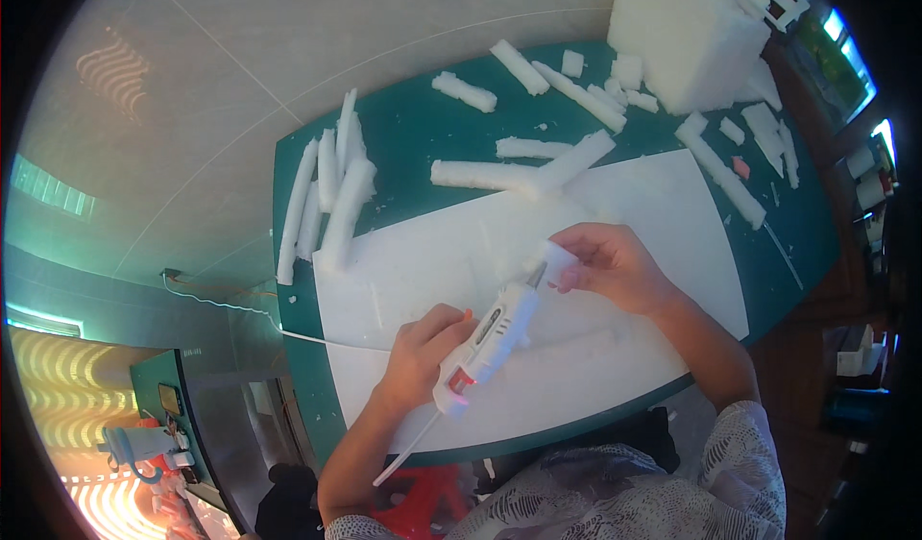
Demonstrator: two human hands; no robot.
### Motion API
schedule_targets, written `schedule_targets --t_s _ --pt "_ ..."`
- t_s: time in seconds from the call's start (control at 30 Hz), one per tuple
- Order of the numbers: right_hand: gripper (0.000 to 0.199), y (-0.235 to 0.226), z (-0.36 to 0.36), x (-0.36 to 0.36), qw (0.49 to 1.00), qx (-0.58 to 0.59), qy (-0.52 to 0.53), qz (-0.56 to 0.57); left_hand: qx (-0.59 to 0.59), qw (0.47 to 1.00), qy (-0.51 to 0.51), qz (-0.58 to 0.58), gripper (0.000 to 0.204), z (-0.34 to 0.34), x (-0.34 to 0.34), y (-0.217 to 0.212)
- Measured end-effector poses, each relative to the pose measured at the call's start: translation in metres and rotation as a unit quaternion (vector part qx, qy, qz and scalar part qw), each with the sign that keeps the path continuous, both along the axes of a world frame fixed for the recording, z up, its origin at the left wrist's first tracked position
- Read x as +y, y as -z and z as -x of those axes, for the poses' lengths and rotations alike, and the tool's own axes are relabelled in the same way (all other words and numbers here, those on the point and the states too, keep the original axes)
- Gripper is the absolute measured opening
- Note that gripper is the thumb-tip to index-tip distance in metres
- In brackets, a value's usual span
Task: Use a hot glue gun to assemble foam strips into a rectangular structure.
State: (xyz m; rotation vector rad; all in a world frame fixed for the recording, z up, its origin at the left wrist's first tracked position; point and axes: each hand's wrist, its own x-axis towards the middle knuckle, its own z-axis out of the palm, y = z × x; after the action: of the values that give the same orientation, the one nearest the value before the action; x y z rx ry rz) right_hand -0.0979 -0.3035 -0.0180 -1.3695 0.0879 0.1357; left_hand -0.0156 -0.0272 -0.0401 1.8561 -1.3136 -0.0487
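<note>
Glue gun [488,345] in left hand [424,353], foam piece [560,260] in right hand [615,266]

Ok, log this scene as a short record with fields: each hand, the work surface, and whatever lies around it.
left hand: grips a white glue gun, nozzle aimed at the piece in the other hand
right hand: fingers pinch a small white foam piece at the nozzle tip
work surface: white sheet lying on a green table
around: foam strips at the left edge, more strips and scraps at the far side, a large white foam block at the far right corner
cord: white cable runs off the table's left side
</note>
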Motion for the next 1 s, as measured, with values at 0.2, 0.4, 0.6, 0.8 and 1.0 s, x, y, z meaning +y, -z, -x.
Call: schedule_targets --t_s 0.2,0.4,0.6,0.8,1.0 --pt "0.041 0.000 0.001 -0.003 1.000 -0.015 0.000 0.010 0.043 0.996 -0.071 0.037 0.027 0.003 0.007 0.005" --pt "0.040 0.001 0.003 -0.006 0.998 -0.036 -0.047 -0.033 0.024 0.999 -0.034 0.006 0.030 -0.002 0.002 0.002" --pt "0.040 -0.001 0.002 -0.005 0.998 -0.032 -0.049 -0.009 -0.007 0.999 -0.031 0.005 0.035 0.000 0.002 0.005" --pt "0.038 -0.003 0.002 -0.005 0.999 -0.026 -0.044 0.000 -0.018 0.999 -0.033 0.007 0.032 0.000 0.000 0.001" --pt "0.038 -0.005 0.002 -0.004 0.999 -0.012 -0.042 0.020 -0.030 0.999 -0.036 -0.005 0.026 0.000 0.001 0.000"
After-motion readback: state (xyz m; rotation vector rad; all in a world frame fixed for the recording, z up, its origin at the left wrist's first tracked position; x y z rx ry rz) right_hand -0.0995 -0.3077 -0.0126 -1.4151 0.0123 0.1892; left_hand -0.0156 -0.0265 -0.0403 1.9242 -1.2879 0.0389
